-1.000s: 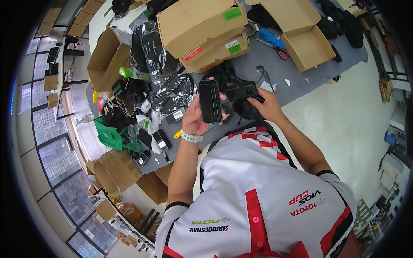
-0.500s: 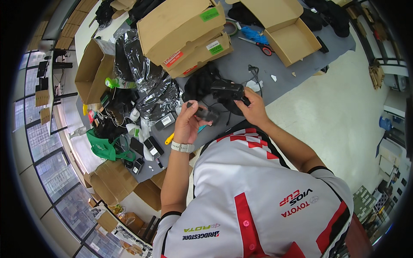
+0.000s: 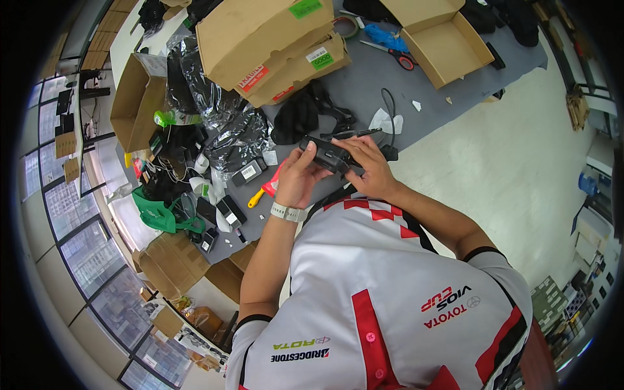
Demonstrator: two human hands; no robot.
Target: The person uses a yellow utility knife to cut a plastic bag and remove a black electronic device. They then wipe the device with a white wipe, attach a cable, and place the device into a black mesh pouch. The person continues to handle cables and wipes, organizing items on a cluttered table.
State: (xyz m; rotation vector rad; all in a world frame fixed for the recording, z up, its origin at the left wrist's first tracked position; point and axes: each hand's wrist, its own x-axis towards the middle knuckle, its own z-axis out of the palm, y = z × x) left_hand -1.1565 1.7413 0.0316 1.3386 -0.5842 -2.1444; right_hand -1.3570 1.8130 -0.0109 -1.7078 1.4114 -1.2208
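Note:
Close in front of my body, both hands meet at a black boxy device (image 3: pixel 327 156) held just above the near table edge. My left hand (image 3: pixel 300 179), with a pale watch on its wrist, is closed round the device's left end, thumb on top. My right hand (image 3: pixel 370 166) lies over its right end, fingers bent onto it; whether a second piece sits under them I cannot tell. Just beyond, a black strap (image 3: pixel 335 114) and a bunched black cloth item (image 3: pixel 294 122) lie on the grey table (image 3: pixel 364 84). A black cable (image 3: pixel 390 101) loops to the right of them.
Stacked cardboard boxes (image 3: pixel 266 49) stand at the back, an open box (image 3: pixel 448 55) farther right. Red-handled scissors (image 3: pixel 404 62) and blue plastic (image 3: pixel 383 37) lie between. To the left are black plastic-wrapped packages (image 3: pixel 237 140), a yellow-handled tool (image 3: pixel 255 198) and a green bag (image 3: pixel 156 211).
My hands, earlier apart with a dark piece in the left and a black device in the right, have come together at one black device. A red item now shows beside my left hand.

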